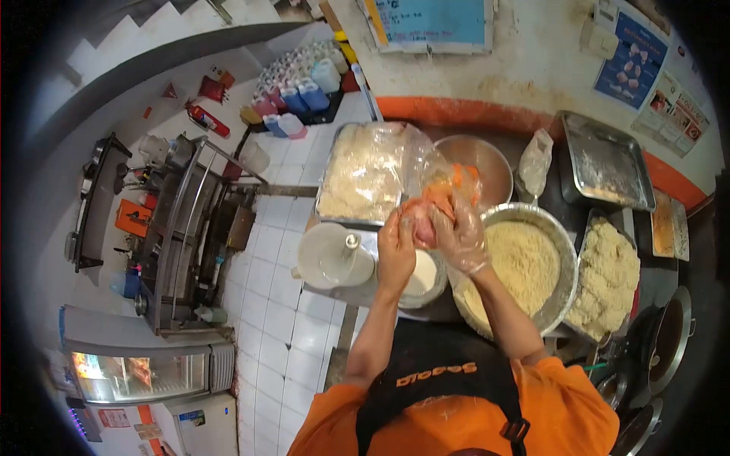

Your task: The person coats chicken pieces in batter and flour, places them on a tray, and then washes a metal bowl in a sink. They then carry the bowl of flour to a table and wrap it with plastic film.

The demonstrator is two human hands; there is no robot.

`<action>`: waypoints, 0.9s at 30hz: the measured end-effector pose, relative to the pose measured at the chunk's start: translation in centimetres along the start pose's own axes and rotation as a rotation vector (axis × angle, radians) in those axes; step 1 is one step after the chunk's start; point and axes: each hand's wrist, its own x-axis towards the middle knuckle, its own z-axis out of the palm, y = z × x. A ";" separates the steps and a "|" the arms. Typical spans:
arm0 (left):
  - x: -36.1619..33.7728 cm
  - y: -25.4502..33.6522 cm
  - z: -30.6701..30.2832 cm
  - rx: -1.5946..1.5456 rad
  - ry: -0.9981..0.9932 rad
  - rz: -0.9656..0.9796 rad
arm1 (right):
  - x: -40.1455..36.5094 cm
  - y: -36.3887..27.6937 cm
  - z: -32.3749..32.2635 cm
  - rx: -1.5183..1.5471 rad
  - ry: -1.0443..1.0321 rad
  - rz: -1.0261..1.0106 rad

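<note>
My left hand (398,245), bare, and my right hand (462,237), in a clear plastic glove, are both closed around a pinkish lump of raw meat (423,230). Just beyond them a clear plastic bag (426,169) with orange contents (458,181) lies partly over a metal bowl (493,166). Below the hands is a container of white liquid (420,275). To the right of my gloved hand stands a large metal bowl (569,292) of pale yellow flour or crumbs (525,262). Fingers hide part of the meat.
A tray of crumbs (357,178) is at the back left, with a white jug (323,254) in front. On the right are another crumb-filled tray (604,285), a metal pan (608,171) and a twisted bag (535,163). Dark pans (673,338) stand at far right.
</note>
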 end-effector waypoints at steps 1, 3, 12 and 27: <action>0.3 -1.1 0.0 -0.018 0.033 0.015 | 0.3 0.1 0.2 -0.002 0.005 -0.023; 0.3 -1.6 0.0 -0.039 0.074 0.022 | -0.1 -0.3 0.9 0.028 0.080 -0.015; 0.1 -2.5 -0.5 -0.295 0.103 -0.083 | 0.4 0.7 1.6 0.673 0.013 0.348; 0.8 -4.4 -0.7 -0.106 0.298 -0.106 | 0.9 2.2 4.6 0.305 0.053 0.128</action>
